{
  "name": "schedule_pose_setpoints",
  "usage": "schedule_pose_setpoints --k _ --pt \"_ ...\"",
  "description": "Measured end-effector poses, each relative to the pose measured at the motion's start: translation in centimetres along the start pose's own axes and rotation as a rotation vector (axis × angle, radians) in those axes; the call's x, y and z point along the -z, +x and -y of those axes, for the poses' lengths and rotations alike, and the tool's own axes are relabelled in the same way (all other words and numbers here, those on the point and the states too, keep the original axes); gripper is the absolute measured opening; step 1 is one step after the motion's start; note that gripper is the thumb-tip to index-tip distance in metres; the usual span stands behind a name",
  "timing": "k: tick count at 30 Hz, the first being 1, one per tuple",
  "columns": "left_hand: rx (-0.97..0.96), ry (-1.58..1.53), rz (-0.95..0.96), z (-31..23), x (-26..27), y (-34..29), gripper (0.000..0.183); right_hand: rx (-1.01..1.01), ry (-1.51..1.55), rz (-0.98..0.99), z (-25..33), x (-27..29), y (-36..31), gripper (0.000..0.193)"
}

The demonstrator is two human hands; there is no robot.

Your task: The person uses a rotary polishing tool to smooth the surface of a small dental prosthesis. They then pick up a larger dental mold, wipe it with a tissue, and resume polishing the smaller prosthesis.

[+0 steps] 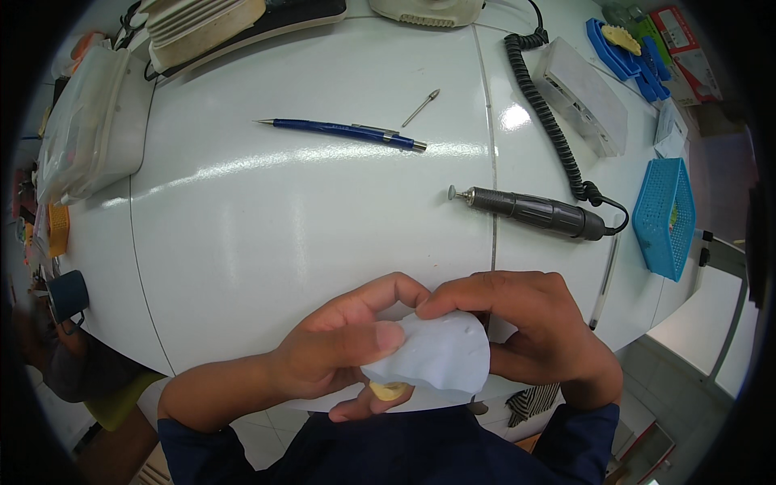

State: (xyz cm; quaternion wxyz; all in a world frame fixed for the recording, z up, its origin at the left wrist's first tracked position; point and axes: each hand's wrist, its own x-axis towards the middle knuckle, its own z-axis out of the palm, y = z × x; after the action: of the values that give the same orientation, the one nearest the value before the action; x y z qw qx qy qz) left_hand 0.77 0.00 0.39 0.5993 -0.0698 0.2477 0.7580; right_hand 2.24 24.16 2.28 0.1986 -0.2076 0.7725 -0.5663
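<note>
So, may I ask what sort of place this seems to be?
Probably a dental laboratory, though I cannot be certain: the white plaster-like cast, the rotary handpiece on its coiled cord, and a loose bur-like bit on the white table suggest it.

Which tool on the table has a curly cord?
The dark grey handpiece; its curly black cord sets it apart from the blue pencil and metal bit.
</note>
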Motion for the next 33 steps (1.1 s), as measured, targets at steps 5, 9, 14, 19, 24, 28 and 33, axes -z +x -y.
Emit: schedule_pose_setpoints --k 5,9,14,19,24,28,33 --pt "-0.004 0.016 -0.02 -0.06 -0.14 0.03 0.059 -0.027 -0.002 -0.039 0.36 -0.18 0.19 0.046" --pt "-0.013 0.02 -0.027 -0.06 -0.21 0.06 0.059 0.019 -0.003 0.023 0.01 0.09 0.0 0.054" --pt "-0.018 0.03 -0.033 -0.09 -0.3 0.14 0.059 0.017 -0.008 0.032 -0.02 0.11 -0.01 0.054" --pt "-0.014 0.05 -0.033 -0.14 -0.21 0.13 0.059 0.012 -0.002 0.002 0.01 -0.02 0.02 0.051" --pt "0.001 0.053 -0.045 -0.17 -0.22 0.12 0.059 0.02 -0.008 0.027 -0.04 0.1 -0.02 0.054" --pt "0.0 0.056 -0.058 -0.16 -0.27 0.13 0.06 -0.005 -0.021 -0.028 0.16 -0.23 0.12 0.048" --pt "0.013 0.033 -0.074 -0.17 -0.28 0.04 0.06 0.007 -0.005 0.03 0.01 0.11 0.0 0.053"
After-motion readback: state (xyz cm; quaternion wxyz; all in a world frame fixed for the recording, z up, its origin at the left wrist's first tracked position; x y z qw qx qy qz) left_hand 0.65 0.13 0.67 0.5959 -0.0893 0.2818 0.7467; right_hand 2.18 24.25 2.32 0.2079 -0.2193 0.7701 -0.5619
